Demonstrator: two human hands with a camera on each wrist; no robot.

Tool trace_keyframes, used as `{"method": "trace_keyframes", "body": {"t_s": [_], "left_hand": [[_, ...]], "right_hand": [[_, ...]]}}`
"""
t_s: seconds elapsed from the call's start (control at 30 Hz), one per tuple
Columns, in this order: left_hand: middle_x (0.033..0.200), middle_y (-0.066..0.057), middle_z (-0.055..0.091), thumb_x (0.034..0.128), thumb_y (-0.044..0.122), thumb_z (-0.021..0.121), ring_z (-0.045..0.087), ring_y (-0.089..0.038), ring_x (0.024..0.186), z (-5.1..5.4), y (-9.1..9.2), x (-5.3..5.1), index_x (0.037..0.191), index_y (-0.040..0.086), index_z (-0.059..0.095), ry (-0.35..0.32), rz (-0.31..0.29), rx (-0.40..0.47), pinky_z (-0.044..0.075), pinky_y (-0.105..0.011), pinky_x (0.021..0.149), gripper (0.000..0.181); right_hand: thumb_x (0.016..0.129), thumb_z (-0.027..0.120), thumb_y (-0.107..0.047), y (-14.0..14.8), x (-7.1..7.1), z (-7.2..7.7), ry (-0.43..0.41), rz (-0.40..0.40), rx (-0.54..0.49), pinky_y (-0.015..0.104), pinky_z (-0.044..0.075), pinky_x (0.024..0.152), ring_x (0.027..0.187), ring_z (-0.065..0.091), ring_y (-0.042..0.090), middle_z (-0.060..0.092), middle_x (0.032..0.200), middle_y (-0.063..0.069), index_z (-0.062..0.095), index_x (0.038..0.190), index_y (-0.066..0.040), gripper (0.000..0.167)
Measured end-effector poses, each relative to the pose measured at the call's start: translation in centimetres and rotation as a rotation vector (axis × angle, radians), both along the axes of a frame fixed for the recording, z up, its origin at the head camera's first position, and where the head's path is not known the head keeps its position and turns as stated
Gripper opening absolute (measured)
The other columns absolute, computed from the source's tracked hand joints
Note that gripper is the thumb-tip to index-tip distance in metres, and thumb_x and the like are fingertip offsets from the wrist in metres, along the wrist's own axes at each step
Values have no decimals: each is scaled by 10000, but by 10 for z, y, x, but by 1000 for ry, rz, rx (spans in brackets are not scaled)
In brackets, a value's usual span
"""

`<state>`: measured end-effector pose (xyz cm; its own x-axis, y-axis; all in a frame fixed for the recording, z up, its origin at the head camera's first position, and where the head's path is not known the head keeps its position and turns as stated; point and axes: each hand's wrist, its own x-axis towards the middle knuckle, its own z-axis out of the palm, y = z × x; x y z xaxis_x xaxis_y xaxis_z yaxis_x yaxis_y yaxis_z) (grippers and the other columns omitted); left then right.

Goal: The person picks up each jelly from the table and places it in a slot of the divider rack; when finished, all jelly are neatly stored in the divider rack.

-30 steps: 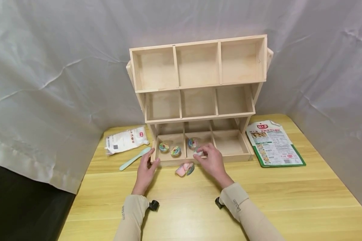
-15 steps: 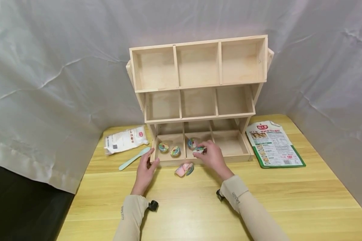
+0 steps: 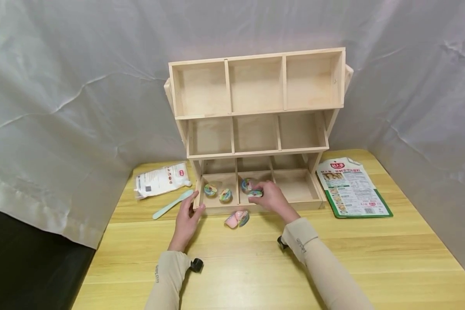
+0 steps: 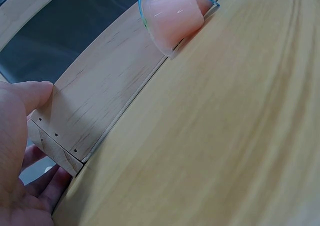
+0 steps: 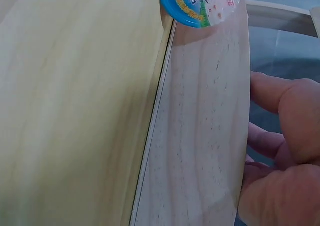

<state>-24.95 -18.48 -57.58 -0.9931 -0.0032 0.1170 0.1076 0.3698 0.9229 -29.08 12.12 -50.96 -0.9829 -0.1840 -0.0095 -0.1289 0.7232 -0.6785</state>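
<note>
In the head view a three-tier wooden rack (image 3: pixel 257 153) faces me. My left hand (image 3: pixel 187 219) grips the left front corner of its bottom tray, the thumb at the front board and the other fingers around the side. Over the tray's middle compartment my right hand (image 3: pixel 273 198) holds a small jelly cup (image 3: pixel 255 193) with a colourful lid, beside another jelly cup (image 3: pixel 247 184). The left compartment holds two more jelly cups (image 3: pixel 210 189). Pink jelly cups (image 4: pixel 175 20) lie on the table against the front board. In the right wrist view that board hides the held cup.
Left of the rack lie a white packet (image 3: pixel 162 180) and a pale green spatula-like tool (image 3: pixel 172 204). A green-and-white food pouch (image 3: pixel 352 187) lies to the right. Grey sheeting (image 3: pixel 81 86) hangs behind the wooden table (image 3: pixel 232 267).
The jelly cup in my right hand has tilted and shifted slightly, and its coloured lid shows more. My left hand keeps its place on the tray corner.
</note>
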Motion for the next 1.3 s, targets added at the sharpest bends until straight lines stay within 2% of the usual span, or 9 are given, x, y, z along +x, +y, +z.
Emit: {"method": "trace_keyframes", "body": {"t_s": [0.07, 0.27, 0.47, 0.63, 0.77, 0.93, 1.03, 1.13, 1.3], "left_hand": [[1579, -102, 407, 1047, 348, 626, 455, -341, 1426, 0, 1, 0, 1570, 244, 441, 4, -5, 1, 424, -518, 1160, 564], [1578, -98, 407, 1047, 346, 627, 465, -337, 1415, 0, 2, 0, 1568, 244, 445, 3, -6, 8, 432, -517, 1149, 562], [1587, -110, 399, 1048, 343, 626, 466, -329, 1411, -2, 5, -1, 1573, 226, 442, 5, -7, -15, 433, -502, 1145, 568], [1573, -110, 414, 1047, 318, 631, 468, -324, 1406, -2, 6, -1, 1563, 225, 456, 11, -5, -7, 436, -498, 1138, 553], [1571, -96, 415, 1049, 318, 629, 472, -314, 1405, -1, 5, -1, 1561, 240, 457, 7, -6, 1, 436, -488, 1142, 546], [1588, -90, 399, 1044, 350, 632, 477, -313, 1401, -1, 4, -1, 1571, 253, 443, -6, -3, 3, 433, -491, 1147, 568], [1593, -89, 393, 1040, 366, 635, 485, -316, 1389, 0, 3, -1, 1574, 258, 438, -14, -1, 5, 436, -498, 1141, 580], [1592, -89, 396, 1040, 361, 636, 485, -321, 1389, 0, 1, 0, 1573, 251, 440, -15, 1, 5, 433, -504, 1144, 578], [1587, -86, 410, 1044, 346, 632, 473, -316, 1404, -1, 1, 0, 1566, 237, 449, -4, 7, -21, 426, -490, 1155, 564]], "right_hand": [[875, 836, -212, 1, -2, 1, -22, 10, 19, 493, 549, 982, 1058, 657, 333, 717, 1149, 175, 698, 1228, 34, 452], [886, 816, -191, 4, -6, 2, -85, 50, 36, 505, 557, 996, 1083, 659, 344, 695, 1193, 184, 675, 1254, 29, 452], [859, 820, -116, 9, -5, 4, -71, 56, 37, 519, 538, 1039, 1150, 650, 377, 680, 1268, 216, 662, 1295, 32, 488], [842, 837, -122, 11, -3, 8, -63, 36, 56, 484, 569, 964, 1065, 659, 340, 691, 1222, 204, 649, 1321, 32, 537], [833, 853, -143, 14, 1, 8, -4, 18, 52, 494, 556, 952, 1095, 626, 348, 662, 1267, 193, 660, 1334, -10, 553], [867, 807, -106, 11, 19, 15, 130, -4, -22, 537, 550, 966, 1157, 607, 387, 625, 1319, 172, 684, 1319, -57, 471], [893, 777, -88, 3, 36, 20, 178, -1, -92, 494, 584, 924, 1091, 646, 360, 652, 1260, 160, 710, 1276, -54, 390], [913, 769, -112, -7, 52, 21, 171, 24, -128, 440, 599, 879, 1006, 675, 301, 689, 1171, 136, 738, 1214, -48, 309], [924, 774, -140, -21, 70, 9, 142, 93, -72, 413, 594, 840, 937, 682, 258, 715, 1073, 87, 766, 1125, -65, 214]]}}
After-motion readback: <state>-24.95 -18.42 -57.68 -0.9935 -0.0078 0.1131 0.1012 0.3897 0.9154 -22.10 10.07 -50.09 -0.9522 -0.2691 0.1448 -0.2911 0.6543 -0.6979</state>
